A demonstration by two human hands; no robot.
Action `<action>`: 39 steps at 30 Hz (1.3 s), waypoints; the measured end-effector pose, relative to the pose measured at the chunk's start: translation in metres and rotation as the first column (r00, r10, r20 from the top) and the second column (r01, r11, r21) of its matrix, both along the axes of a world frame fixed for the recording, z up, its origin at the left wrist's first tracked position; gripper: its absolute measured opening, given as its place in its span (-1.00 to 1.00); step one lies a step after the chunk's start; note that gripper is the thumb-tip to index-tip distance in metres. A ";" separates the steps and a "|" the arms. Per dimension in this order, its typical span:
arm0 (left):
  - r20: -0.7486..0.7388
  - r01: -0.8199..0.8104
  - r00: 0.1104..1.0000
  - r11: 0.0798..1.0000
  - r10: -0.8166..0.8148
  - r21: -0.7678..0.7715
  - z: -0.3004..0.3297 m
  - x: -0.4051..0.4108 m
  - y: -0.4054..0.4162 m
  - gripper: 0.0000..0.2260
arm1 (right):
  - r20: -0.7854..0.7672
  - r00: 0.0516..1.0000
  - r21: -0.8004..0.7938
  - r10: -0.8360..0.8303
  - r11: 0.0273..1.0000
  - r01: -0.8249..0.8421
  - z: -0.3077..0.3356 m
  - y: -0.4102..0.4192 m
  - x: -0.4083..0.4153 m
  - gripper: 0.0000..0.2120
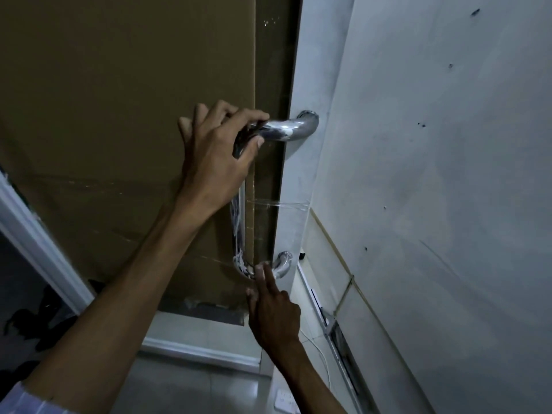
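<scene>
Left hand point(215, 156) gripping handle point(286, 128), right hand point(274, 315) touching it

the gap between the handle bar point(238, 222) and the cardboard point(119, 115) is narrow, crossed midway by a tape strip point(277, 205), with the wall point(433, 174) close on the right.

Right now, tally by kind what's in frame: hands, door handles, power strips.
Hands: 2 (left hand, right hand)
Door handle: 1
Power strip: 1
Total: 4
</scene>
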State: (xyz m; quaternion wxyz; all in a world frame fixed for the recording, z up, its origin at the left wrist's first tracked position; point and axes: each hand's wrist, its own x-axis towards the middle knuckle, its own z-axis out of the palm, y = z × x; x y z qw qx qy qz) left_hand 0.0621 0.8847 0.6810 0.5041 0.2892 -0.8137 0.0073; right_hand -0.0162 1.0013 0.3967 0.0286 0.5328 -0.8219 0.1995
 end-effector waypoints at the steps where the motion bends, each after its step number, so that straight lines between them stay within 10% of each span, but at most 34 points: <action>1: -0.001 -0.001 1.000 1.000 0.001 0.003 0.000 0.000 0.000 -0.71 | 0.009 1.000 0.006 0.003 1.000 -0.003 -0.001 0.001 -0.003 -0.39; 39: -0.040 0.029 0.999 0.998 -0.026 0.062 0.002 -0.002 0.003 -0.72 | 0.112 0.875 -0.016 0.471 0.881 -0.472 0.020 0.013 -0.128 -0.54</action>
